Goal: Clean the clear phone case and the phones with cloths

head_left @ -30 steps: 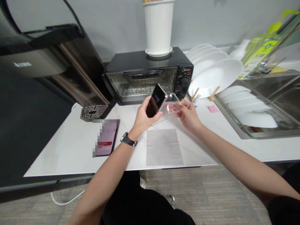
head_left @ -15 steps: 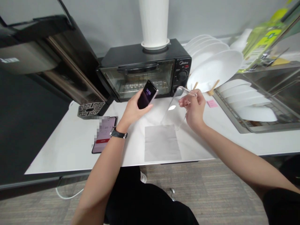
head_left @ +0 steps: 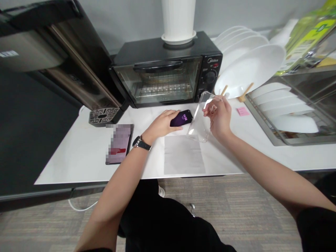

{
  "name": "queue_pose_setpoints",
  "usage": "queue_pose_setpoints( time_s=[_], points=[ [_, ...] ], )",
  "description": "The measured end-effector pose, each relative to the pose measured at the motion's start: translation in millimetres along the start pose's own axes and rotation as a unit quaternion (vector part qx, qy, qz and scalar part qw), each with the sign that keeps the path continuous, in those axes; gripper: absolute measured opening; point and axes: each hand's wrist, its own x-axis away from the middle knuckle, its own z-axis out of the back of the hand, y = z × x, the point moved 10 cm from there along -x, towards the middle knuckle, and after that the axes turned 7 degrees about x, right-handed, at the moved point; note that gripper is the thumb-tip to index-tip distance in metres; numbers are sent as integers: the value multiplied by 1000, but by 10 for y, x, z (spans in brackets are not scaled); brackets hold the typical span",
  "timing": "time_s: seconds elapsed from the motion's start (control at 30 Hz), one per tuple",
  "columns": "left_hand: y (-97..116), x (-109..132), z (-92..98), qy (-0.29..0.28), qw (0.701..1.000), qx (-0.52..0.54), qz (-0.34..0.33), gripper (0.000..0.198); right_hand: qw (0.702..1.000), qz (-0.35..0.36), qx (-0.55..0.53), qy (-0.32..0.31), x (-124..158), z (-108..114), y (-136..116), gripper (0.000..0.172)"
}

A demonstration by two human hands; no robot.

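Observation:
My left hand (head_left: pixel 163 125) grips a dark smartphone (head_left: pixel 181 118) by its left end, low over the counter in front of the oven. The phone's lit screen faces up and shows the time. In my right hand (head_left: pixel 221 113) is a clear phone case (head_left: pixel 201 120), pinched at its right side and held tilted just right of the phone. A thin grey cloth (head_left: pixel 184 155) lies flat on the counter below both. Left of my left wrist, a second phone (head_left: pixel 120 144) rests on the counter, its screen partly blurred out.
A black toaster oven (head_left: pixel 168 75) stands at the back, with a white pot (head_left: pixel 179 21) on top. White plates (head_left: pixel 252 70) lean in a rack to the right, beside a sink (head_left: pixel 278 138) holding more dishes. A drinks machine (head_left: pixel 86 70) stands left; a pink sticky note (head_left: pixel 243 111) lies right.
My left hand has lowered the phone toward the counter and turned it from upright to nearly level. My right hand still holds the case, now beside the phone. The view has shifted slightly.

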Motion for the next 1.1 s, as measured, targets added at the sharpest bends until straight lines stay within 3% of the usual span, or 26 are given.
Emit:
queue_pose_setpoints(
  time_s=[0.37,0.47,0.53,0.6,0.7,0.83,0.97,1.1],
  points=[
    [-29,10,-4,-2,998,62,7,77,1000,-20,7,-3,29,-58,47,43],
    [61,38,269,90,992,85,11,54,999,-34,-9,-8,57,-100,34,46],
    [117,140,485,178,972,152,34,58,998,-46,-24,-29,97,-164,27,49],
    [159,278,504,198,945,248,78,61,996,-59,-33,-65,150,-259,35,52],
    [278,554,316,145,928,315,135,50,987,-75,-25,-143,244,-451,69,55],
    [243,1179,404,224,902,312,199,36,967,-50,29,-248,393,-644,-8,55],
    [175,1812,530,261,888,261,273,36,942,71,190,-267,663,-486,-250,38],
    [222,2156,506,213,909,176,312,39,858,171,397,-278,1119,-255,-263,25]
  ],
)
